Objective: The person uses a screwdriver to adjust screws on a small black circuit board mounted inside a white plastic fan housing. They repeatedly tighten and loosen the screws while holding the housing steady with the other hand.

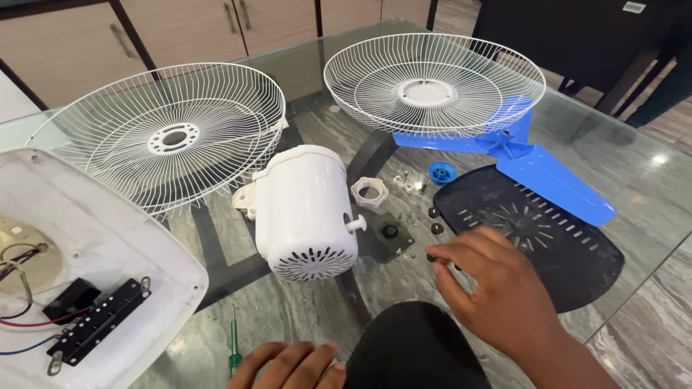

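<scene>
- a white fan base (94, 252), turned over with wires and a black switch block showing, is being carried at the near left corner of the glass table (649, 187).
- a white wire fan guard (169, 137) is lying open side up toward the far left edge.
- a green screwdriver (233, 346) is lying at the near edge, just beside the left hand (292, 366); the hand is being rested flat there, fingers loose, nothing grasped.
- a white motor housing (306, 212) is lying on its side at the middle, with a white plastic nut (369, 192) just beside it.
- small dark screws (435, 213) are being kept scattered past the nut; a small blue cap (442, 173) is sitting near them.
- the right hand (490, 288) is being held near the near edge, its fingertips (437, 254) pinched at a small dark piece; it cannot be told whether it is actually gripped.
- a second white guard (432, 83) is resting at the far edge over a blue fan blade (548, 176).
- a black vented cover (548, 238) is lying toward the right edge, partly under the right hand.
</scene>
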